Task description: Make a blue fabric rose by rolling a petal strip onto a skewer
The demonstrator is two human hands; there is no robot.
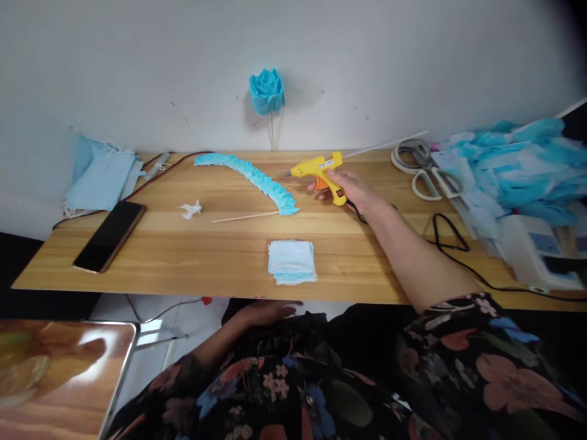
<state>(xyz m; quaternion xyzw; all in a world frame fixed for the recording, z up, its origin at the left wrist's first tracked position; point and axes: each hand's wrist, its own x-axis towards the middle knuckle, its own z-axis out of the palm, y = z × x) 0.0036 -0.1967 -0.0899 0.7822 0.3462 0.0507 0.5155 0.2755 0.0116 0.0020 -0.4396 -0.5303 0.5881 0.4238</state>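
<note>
My right hand (346, 186) is wrapped round the handle of a yellow hot glue gun (316, 165), fingers by its orange trigger. The nozzle points left, and a white glue stick (385, 144) juts from its back. Left of the nozzle, a curved row of blue folded pieces (250, 172) lies on the table, a thin wooden stick (243, 217) at its near end. My left hand (268, 312) rests over my lap below the table edge, fingers stretched out, holding nothing I can see. A stack of pale blue squares (292, 261) lies near the front edge.
A blue flower on a stick (266, 91) stands against the wall. Face masks (98, 177) and a phone (110, 237) are at left, a white scrap (191, 209) nearby. Scissors (433, 183), tape rolls (410, 154), a blue fabric pile (518, 165) and a black cord (481, 278) lie right.
</note>
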